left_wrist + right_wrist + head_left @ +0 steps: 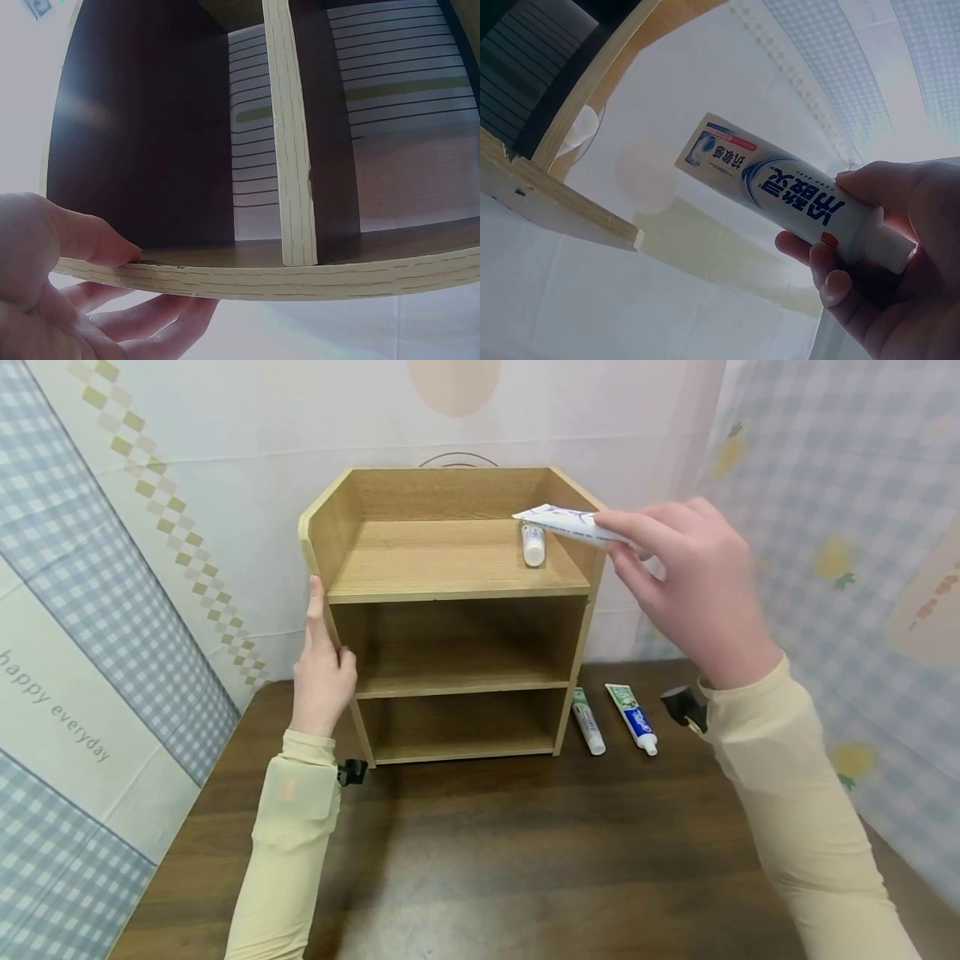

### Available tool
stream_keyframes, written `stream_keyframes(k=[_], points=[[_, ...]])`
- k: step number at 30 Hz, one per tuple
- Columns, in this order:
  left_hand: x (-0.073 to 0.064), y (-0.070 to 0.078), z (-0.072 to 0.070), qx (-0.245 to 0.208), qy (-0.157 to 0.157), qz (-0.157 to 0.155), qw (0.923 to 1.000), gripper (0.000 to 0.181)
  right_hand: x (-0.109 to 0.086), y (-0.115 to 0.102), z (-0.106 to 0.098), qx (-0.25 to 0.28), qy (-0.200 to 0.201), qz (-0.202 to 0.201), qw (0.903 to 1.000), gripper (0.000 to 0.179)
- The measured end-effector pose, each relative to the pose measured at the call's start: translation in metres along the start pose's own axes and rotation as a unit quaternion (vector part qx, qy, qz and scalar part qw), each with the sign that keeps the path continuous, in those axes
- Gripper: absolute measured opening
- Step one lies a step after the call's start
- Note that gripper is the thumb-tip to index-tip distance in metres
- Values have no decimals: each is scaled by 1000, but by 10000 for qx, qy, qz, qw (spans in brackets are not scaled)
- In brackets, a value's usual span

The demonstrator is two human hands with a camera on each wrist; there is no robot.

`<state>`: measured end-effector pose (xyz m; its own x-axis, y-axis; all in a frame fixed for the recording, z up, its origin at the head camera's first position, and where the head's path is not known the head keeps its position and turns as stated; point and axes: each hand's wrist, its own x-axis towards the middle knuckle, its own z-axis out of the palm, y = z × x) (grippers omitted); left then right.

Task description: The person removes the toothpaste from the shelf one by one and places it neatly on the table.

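A wooden shelf unit (pixel 435 556) stands on the dark table. My left hand (pixel 322 681) grips its left side panel (pixel 225 281), the thumb (pixel 101 238) on the inner side and the fingers outside. My right hand (pixel 693 581) pinches a white toothpaste tube (pixel 566 522) near its cap, above the right part of the top shelf. Blue and red print on this held tube (pixel 772 184) faces the right wrist camera. Just below it, another toothpaste tube (pixel 534 545) lies on the top shelf, cap toward me, its far end partly hidden.
Right of the unit, a white-and-green toothpaste tube (pixel 588 725) and a blue-and-green one (pixel 632 718) lie on the table (pixel 517 852). Patterned cloth (pixel 637 418) hangs behind and at both sides. The unit's two lower compartments face me.
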<state>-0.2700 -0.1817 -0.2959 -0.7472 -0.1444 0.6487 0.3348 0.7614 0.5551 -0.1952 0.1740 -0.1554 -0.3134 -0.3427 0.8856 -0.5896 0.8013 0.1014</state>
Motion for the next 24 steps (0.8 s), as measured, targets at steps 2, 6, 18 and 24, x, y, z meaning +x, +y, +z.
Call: stream_keyframes(k=[2, 6, 18, 24], points=[[0, 0, 0, 4, 6, -10, 10000, 90, -5, 1, -4, -68, 5, -44, 10000, 23], [0, -1, 0, -4, 12, 0, 10000, 90, -16, 1, -9, 2, 209, 7, 9998, 24], [1, -2, -1, 39, -7, -42, 10000, 90, -33, 3, -16, 37, 102, -50, 9999, 26], [1, 0, 0, -28, -13, -14, 10000, 90, -43, 5, -19, 69, 49, -105, 9999, 28]])
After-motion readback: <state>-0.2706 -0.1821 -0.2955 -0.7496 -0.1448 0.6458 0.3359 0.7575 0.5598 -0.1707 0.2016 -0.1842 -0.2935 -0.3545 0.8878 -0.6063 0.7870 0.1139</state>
